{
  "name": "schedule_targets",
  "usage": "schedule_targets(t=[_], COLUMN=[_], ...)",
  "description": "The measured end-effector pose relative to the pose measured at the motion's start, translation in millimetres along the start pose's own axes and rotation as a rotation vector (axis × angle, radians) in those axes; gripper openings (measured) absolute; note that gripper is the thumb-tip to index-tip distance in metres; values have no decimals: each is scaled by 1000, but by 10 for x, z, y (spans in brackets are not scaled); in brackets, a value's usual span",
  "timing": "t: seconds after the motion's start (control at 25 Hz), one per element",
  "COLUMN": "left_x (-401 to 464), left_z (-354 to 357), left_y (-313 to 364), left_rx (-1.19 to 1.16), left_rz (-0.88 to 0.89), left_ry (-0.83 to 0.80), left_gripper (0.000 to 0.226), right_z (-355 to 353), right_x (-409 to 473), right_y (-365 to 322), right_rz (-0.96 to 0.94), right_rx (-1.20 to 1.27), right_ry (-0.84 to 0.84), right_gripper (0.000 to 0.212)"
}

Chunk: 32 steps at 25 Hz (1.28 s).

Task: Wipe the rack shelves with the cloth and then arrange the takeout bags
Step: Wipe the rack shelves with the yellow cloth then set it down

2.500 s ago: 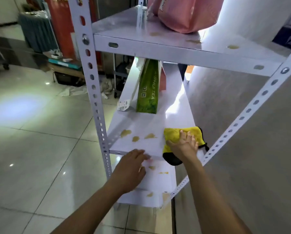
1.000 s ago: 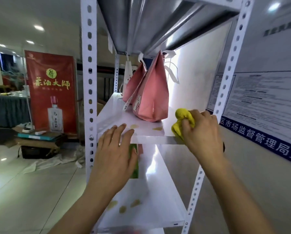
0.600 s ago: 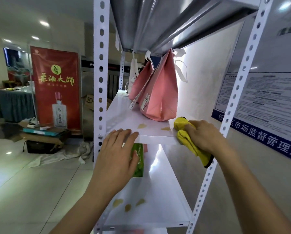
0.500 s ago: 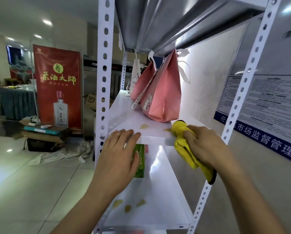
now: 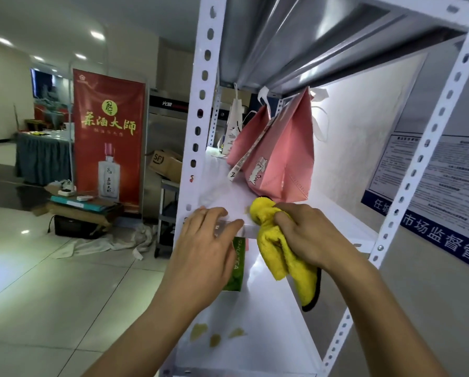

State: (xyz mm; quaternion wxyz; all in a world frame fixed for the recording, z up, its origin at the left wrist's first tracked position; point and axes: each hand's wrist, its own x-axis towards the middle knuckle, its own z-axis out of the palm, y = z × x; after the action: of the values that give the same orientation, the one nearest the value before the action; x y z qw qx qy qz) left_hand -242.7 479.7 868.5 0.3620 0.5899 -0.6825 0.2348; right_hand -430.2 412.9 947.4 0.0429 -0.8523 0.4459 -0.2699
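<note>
A white metal rack (image 5: 200, 110) stands in front of me. My right hand (image 5: 306, 235) grips a yellow cloth (image 5: 279, 251) and presses its top onto the front of the middle shelf (image 5: 227, 197), just in front of a pink takeout bag (image 5: 285, 156). Much of the cloth hangs below the shelf edge. My left hand (image 5: 206, 251) lies flat on that shelf's front edge. A second pink bag (image 5: 244, 140) and a white bag (image 5: 234, 123) stand behind. A green tea bag (image 5: 237, 265) stands on the lower shelf (image 5: 268, 330), which carries yellowish stains (image 5: 214, 336).
A wall with a printed notice (image 5: 432, 170) runs along the right of the rack. To the left lie open tiled floor (image 5: 51, 281), a red banner (image 5: 108, 134), stacked boxes (image 5: 83, 208) and a cardboard carton (image 5: 165, 164).
My view and both hands rose from the lower shelf to the middle one. Over the last half second my right hand slid the cloth leftward across a stain near the front edge.
</note>
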Motion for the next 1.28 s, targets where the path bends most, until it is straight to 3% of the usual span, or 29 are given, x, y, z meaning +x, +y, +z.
schedule_targets(t=[0.16, 0.36, 0.6, 0.76, 0.84, 0.92, 1.04, 1.28], left_x=[-14, -31, -53, -39, -46, -51, -39, -25], left_z=[-76, -89, -83, -56, -33, -3, 36, 94], left_y=[34, 79, 88, 112, 97, 79, 51, 65], left_rx=[-100, -190, -328, -313, -326, -324, -307, -252], left_rz=[-54, -101, -176, -166, -158, -147, -177, -182], left_ry=[52, 83, 142, 171, 184, 186, 168, 206], left_gripper=[39, 32, 24, 23, 21, 19, 17, 21], right_z=[102, 198, 255, 234, 281, 308, 198, -161], right_x=[350, 699, 478, 720, 749, 621, 415, 49], right_y=[-191, -285, -190, -306, -321, -230, 19, 651], right_rz=[-71, 23, -112, 16, 62, 48, 30, 264], right_rx=[-3, -12, 86, 67, 60, 19, 32, 10], right_ry=[-120, -261, -150, -246, -302, -255, -127, -10], right_gripper=[31, 39, 36, 31, 44, 55, 39, 34])
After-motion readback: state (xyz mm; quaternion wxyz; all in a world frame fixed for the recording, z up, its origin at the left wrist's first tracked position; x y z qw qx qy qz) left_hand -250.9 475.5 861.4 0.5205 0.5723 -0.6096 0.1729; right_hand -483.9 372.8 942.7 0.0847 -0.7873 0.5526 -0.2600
